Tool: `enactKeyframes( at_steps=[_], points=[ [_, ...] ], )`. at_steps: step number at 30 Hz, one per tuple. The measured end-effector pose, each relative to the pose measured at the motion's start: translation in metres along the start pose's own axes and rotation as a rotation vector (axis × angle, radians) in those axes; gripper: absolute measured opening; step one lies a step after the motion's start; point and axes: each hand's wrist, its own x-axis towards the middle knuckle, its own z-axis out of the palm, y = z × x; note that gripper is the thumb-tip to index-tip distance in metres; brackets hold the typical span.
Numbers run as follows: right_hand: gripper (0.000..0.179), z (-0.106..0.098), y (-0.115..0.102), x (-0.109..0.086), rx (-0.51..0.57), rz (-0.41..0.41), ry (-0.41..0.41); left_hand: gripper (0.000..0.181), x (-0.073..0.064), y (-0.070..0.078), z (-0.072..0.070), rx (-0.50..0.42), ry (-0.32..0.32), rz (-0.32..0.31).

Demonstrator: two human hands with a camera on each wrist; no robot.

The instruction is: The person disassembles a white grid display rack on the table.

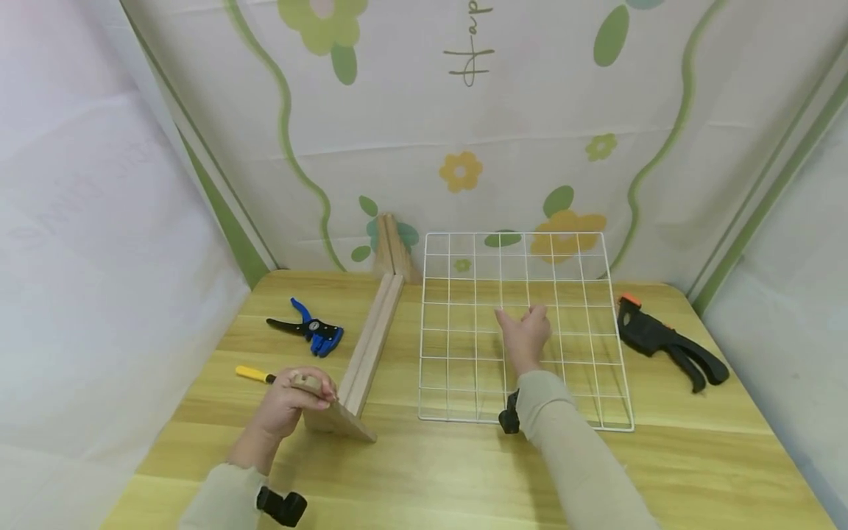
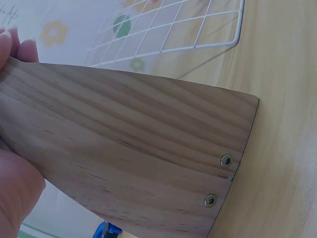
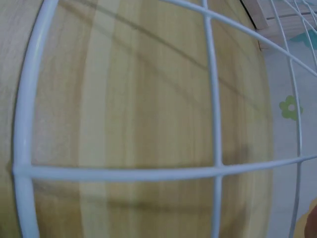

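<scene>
My left hand [image 1: 285, 408] grips the top of a wooden end board [image 1: 338, 423], fingers curled over its edge. The left wrist view shows this board's [image 2: 124, 134] broad grained face with two metal screws near its bottom edge. Two long wooden strips [image 1: 374, 342] run from it to a similar upright end piece [image 1: 394, 250] at the back wall. My right hand [image 1: 526, 338] holds a white wire grid panel [image 1: 475, 303] near its middle, thumb and curled fingers at the wires. The right wrist view shows the panel's thicker border wire [image 3: 27, 99]; that hand is almost wholly out of it.
Blue-and-black pliers [image 1: 314, 329] lie left of the wooden strips. A yellow-handled tool [image 1: 253, 374] lies partly behind my left hand. To the right of the grid is a black clamp [image 1: 656, 338] with orange parts. Patterned fabric [image 1: 411, 110] stands behind the wooden table [image 1: 424, 478].
</scene>
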Motion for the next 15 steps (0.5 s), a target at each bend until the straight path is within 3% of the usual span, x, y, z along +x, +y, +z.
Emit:
enactKeyframes(
  at_steps=[9, 15],
  points=[
    [0.067, 0.004, 0.011, -0.006, -0.063, 0.038, -0.003, 0.053, 0.000, -0.004, 0.005, 0.008, 0.011, 0.019],
    [0.070, 0.008, 0.012, -0.010, -0.108, 0.051, 0.014, 0.051, 0.000, -0.003, 0.004, 0.037, 0.033, -0.019]
  ],
)
